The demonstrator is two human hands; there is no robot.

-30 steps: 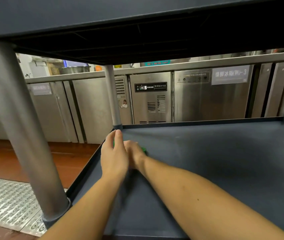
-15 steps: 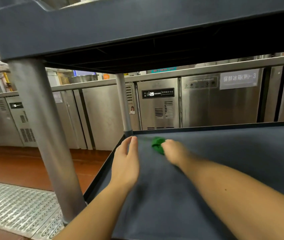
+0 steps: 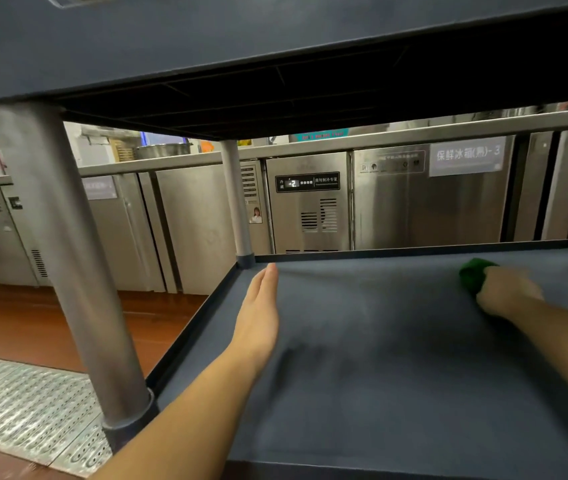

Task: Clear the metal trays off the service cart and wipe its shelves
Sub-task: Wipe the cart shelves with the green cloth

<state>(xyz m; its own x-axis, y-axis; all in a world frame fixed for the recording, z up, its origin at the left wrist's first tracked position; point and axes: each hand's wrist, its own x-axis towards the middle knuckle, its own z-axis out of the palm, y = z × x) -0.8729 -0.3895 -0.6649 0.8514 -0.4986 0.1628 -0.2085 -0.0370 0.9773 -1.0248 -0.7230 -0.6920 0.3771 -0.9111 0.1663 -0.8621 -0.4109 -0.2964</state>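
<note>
I look under the cart's upper shelf point(image 3: 206, 46) at a dark grey lower shelf point(image 3: 379, 375) with a raised rim. No metal trays show on it. My right hand point(image 3: 507, 294) is closed on a green cloth point(image 3: 474, 273) and presses it on the shelf near the far right; the hand is motion-blurred. My left hand point(image 3: 258, 313) lies flat, fingers together and stretched out, at the far left of the shelf, fingertips near the back left corner post point(image 3: 237, 199).
A thick metal post point(image 3: 67, 265) of the cart stands at front left. Beyond the cart runs a row of stainless steel under-counter fridges point(image 3: 310, 202). The floor at left is red-brown, with a perforated metal drain grate point(image 3: 26, 403).
My right hand has swept the green cloth from the far left of the shelf to the far right. My left hand has stayed flat at the left edge.
</note>
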